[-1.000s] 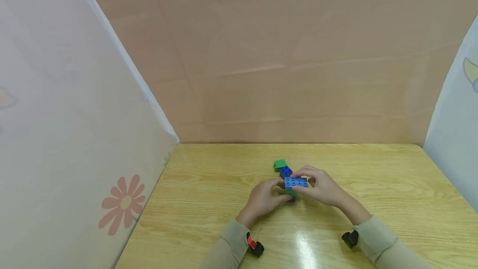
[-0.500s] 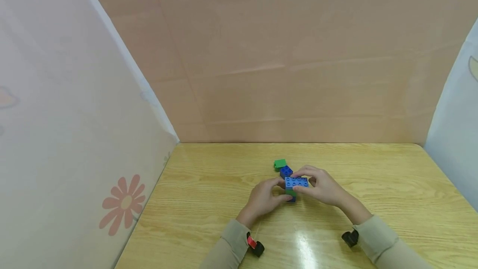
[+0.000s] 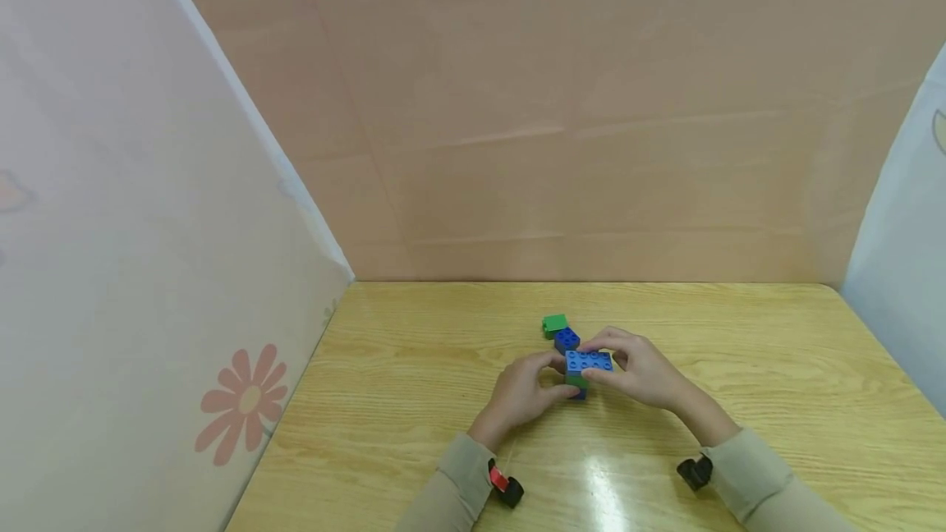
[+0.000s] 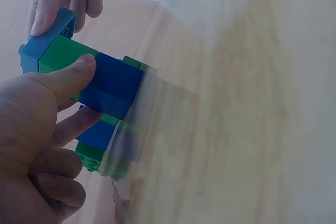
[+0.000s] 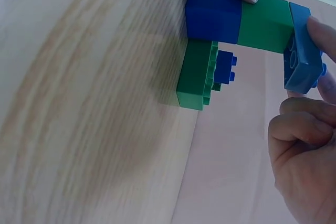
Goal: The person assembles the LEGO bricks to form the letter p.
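Observation:
A short stack of toy building bricks stands on the table between the hands. Its bottom is a dark blue brick [image 5: 212, 14], then comes a green brick [image 5: 265, 22]. Across the top lies a lighter blue brick [image 3: 589, 361] with studs up, jutting out to the right past the green one. My left hand [image 3: 521, 391] grips the stack from the left, its thumb across the seam between green and dark blue in the left wrist view. With thumb and fingers my right hand [image 3: 641, 369] pinches the lighter blue brick along its long sides.
Just behind the stack sit another dark blue brick [image 3: 567, 340] and a green brick [image 3: 554, 325], close together. The wooden table [image 3: 414, 351] ends at a papered back wall [image 3: 473, 187], with a flower-printed sheet [image 3: 148, 228] on the left.

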`<state>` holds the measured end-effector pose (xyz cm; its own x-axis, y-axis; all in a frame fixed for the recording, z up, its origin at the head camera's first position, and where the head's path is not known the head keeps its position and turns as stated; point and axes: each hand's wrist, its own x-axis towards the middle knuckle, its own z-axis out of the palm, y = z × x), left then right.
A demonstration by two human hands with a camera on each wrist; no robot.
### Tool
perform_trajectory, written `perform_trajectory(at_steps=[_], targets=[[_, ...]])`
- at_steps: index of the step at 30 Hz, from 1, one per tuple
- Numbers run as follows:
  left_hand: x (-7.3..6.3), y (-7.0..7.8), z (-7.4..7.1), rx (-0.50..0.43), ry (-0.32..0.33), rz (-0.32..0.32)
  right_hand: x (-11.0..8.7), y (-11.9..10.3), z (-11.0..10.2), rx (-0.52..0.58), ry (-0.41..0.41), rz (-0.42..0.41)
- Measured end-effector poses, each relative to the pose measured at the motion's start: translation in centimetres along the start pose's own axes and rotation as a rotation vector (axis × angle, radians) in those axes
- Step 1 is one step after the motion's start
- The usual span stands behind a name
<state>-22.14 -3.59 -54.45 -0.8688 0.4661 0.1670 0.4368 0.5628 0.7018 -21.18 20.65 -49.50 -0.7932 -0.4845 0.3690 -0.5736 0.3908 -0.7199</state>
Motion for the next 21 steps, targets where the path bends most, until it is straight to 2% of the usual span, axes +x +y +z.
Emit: perform_trajectory(at_steps=[11,21], targets=[[0.02,0.28,-0.27,0.003,-0.008,0.001,0.20,-0.16,-0.19,-0.052,-0.010,0.026],[0.00,0.16,-0.06,-0.005,-0.011,-0.003,0.08,0.51,-0.11,0.011,-0.024,0.030]])
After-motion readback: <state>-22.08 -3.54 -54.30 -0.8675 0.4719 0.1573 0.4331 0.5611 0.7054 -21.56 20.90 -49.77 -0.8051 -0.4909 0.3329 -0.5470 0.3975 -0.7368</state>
